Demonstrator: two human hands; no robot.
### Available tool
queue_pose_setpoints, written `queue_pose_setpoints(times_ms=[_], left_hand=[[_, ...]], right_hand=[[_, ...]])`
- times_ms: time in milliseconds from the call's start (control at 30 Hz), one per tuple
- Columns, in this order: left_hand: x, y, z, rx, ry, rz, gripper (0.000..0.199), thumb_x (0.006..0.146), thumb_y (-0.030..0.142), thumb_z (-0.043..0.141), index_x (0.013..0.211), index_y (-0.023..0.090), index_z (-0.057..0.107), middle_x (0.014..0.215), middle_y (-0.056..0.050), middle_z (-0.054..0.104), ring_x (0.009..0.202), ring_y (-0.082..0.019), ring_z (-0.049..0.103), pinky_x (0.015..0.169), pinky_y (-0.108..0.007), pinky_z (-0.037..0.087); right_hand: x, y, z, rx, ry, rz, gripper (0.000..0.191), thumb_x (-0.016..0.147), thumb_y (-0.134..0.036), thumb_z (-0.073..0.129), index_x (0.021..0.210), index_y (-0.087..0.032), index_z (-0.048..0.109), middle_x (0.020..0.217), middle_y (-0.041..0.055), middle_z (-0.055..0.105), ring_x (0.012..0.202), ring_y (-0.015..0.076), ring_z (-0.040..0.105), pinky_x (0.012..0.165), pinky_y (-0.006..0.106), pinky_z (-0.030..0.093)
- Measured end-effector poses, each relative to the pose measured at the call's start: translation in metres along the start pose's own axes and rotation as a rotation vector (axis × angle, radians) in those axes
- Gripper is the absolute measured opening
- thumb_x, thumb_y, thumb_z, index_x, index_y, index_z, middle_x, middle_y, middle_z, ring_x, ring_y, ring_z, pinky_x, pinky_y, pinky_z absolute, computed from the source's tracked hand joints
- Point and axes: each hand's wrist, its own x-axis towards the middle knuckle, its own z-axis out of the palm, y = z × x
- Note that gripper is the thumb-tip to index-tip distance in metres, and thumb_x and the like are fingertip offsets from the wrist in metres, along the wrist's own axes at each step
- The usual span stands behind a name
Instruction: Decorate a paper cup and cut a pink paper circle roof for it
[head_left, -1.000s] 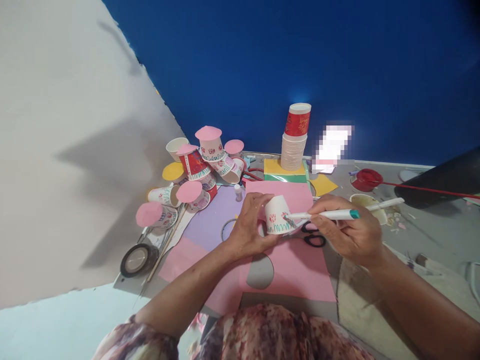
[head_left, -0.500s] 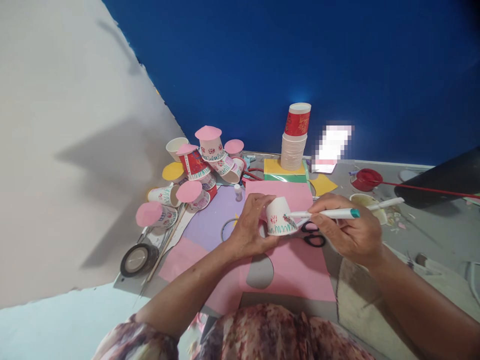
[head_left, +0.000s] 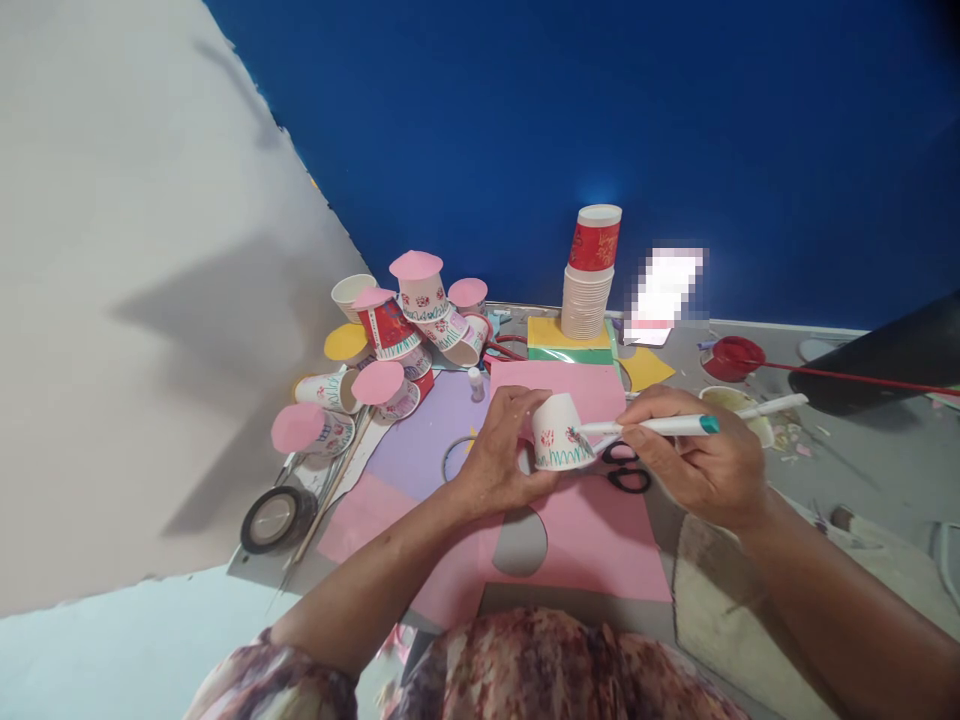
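Observation:
My left hand [head_left: 504, 455] grips a white paper cup [head_left: 556, 410], turned upside down, by its left side. Red flower marks and a green zigzag line along the rim decorate the cup. In my right hand [head_left: 701, 460] is a white marker [head_left: 667, 427] with a green end, its tip touching the cup's right side by a flower. A second white pen [head_left: 776, 406] also sticks out from my right hand. Below the cup lie scissors [head_left: 628, 481] with black handles on pink paper [head_left: 600, 550], which has a round hole cut in it.
Several decorated cups with pink paper cones [head_left: 416, 266] crowd the back left. A cup stack [head_left: 585, 300] stands behind, beside a phone [head_left: 664, 300]. A tape roll [head_left: 271, 520] lies at left, a glue stick [head_left: 476, 385] on purple paper, and a red container [head_left: 733, 358] at right.
Almost nothing differs. Both hands keep their places, with the marker tip still at the flower on the cup's right side.

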Motion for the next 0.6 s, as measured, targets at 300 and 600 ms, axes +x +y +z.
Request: queue_pose_setpoints(times_ms=[300, 600], left_hand=[[0.0003, 0.0002, 0.001, -0.03, 0.022, 0.037, 0.075, 0.074, 0.022, 0.081, 0.142, 0.026, 0.048, 0.13, -0.012, 0.059, 0.12, -0.031, 0.055, 0.102, -0.051, 0.052], [-0.0005, -0.0016, 0.0011, -0.025, 0.017, 0.026, 0.076, 0.075, 0.025, 0.081, 0.143, 0.026, 0.047, 0.128, -0.012, 0.057, 0.12, -0.032, 0.055, 0.102, -0.052, 0.053]], right_hand=[[-0.001, -0.0003, 0.0018, 0.025, -0.024, -0.011, 0.006, 0.099, -0.021, 0.066, 0.097, -0.025, 0.07, 0.077, 0.0014, 0.075, 0.06, 0.0179, 0.069, 0.053, 0.03, 0.05], [0.001, -0.0011, -0.0005, 0.018, -0.033, -0.023, 0.007, 0.099, -0.019, 0.065, 0.096, -0.024, 0.07, 0.076, 0.0006, 0.074, 0.061, 0.0166, 0.069, 0.056, 0.029, 0.05]])
